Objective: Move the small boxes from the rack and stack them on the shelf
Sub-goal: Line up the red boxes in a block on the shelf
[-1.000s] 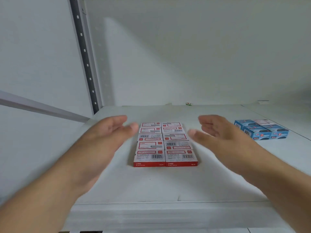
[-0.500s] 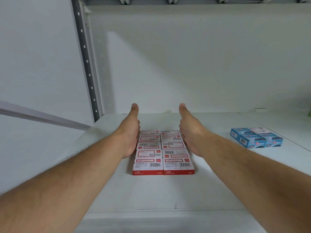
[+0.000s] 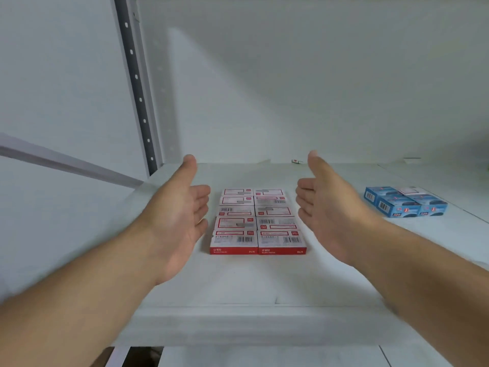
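Several small red-and-white boxes (image 3: 258, 221) lie flat in two tight columns on the white shelf (image 3: 238, 282). My left hand (image 3: 182, 210) hovers just left of the block, palm turned inward, fingers straight, thumb up. My right hand (image 3: 325, 205) mirrors it on the right side, palm facing the boxes. A narrow gap separates each hand from the boxes. Neither hand holds anything.
A cluster of small blue boxes (image 3: 404, 201) sits on the shelf at the right. A perforated grey upright (image 3: 137, 88) rises at the back left corner. The white back wall closes the shelf behind; a small scrap (image 3: 297, 161) lies at its base.
Half a second ago both hands pressed against the sides of the red box block. Now they have pulled apart and back, palms open, leaving the boxes in place.
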The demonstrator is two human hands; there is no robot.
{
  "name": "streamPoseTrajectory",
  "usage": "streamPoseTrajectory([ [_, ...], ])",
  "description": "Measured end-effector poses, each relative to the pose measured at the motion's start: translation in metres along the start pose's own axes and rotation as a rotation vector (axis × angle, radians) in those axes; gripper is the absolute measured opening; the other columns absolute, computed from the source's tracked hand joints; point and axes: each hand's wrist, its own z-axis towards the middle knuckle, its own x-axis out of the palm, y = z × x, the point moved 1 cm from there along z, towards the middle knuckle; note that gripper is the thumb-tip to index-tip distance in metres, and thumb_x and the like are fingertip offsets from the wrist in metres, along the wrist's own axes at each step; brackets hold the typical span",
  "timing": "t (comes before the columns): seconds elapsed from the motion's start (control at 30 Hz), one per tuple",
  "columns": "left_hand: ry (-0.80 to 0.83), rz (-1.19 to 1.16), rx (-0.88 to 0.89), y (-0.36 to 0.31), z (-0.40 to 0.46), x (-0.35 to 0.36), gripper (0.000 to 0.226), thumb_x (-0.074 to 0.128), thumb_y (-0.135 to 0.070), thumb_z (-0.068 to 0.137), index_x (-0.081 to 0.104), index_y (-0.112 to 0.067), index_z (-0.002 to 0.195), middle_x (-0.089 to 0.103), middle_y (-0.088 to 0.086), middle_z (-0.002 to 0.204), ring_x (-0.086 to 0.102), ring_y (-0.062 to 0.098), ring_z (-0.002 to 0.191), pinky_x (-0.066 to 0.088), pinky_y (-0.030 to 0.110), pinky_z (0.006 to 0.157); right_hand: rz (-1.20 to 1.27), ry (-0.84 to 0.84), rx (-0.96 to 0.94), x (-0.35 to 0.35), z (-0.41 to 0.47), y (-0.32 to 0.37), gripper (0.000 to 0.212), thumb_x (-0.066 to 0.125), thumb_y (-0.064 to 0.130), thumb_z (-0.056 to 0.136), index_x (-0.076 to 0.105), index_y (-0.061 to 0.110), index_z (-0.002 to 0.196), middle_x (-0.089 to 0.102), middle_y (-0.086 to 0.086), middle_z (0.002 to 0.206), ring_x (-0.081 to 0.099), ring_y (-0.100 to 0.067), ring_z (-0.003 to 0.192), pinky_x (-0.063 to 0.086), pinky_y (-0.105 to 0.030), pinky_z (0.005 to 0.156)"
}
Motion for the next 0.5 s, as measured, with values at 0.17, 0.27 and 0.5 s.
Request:
streamPoseTrajectory([
  [0.17, 0.057, -0.117, -0.027, 0.012, -0.014, 0.002, 0.093, 0.038, -0.07, 0.087, 0.02, -0.004, 0.151, 0.028, 0.01, 0.157, 0.031, 0.018, 0.142, 0.024, 0.034, 0.116, 0.002, -0.002, 0.015, 0.008, -0.025, -0.005, 0.053, 0.032, 0.059, 0.101, 0.052, 0.017, 0.076, 0.062, 0.007, 0.04, 0.061, 0.0, 0.037, 0.036, -0.033, 0.09],
  [0.27, 0.058, -0.125, -0.043, 0.007, -0.015, 0.002, 0.092, 0.037, -0.068, 0.089, 0.02, -0.002, 0.15, 0.031, 0.014, 0.154, 0.036, 0.021, 0.14, 0.03, 0.034, 0.11, 0.029, -0.009, 0.033, 0.01, -0.027, -0.004, 0.046, 0.033, 0.061, 0.101, 0.053, 0.019, 0.1, 0.062, 0.01, 0.041, 0.062, -0.001, 0.038, 0.038, -0.033, 0.086],
  [0.5, -0.014, -0.069, -0.06, -0.004, 0.001, -0.001, 0.093, 0.038, -0.07, 0.089, 0.02, -0.002, 0.15, 0.023, 0.017, 0.158, 0.027, 0.026, 0.145, 0.023, 0.04, 0.119, 0.031, -0.097, 0.031, 0.012, -0.026, 0.004, 0.067, 0.039, 0.064, 0.098, 0.037, 0.021, 0.149, 0.074, -0.004, 0.082, 0.061, -0.016, 0.051, 0.046, -0.031, 0.091],
])
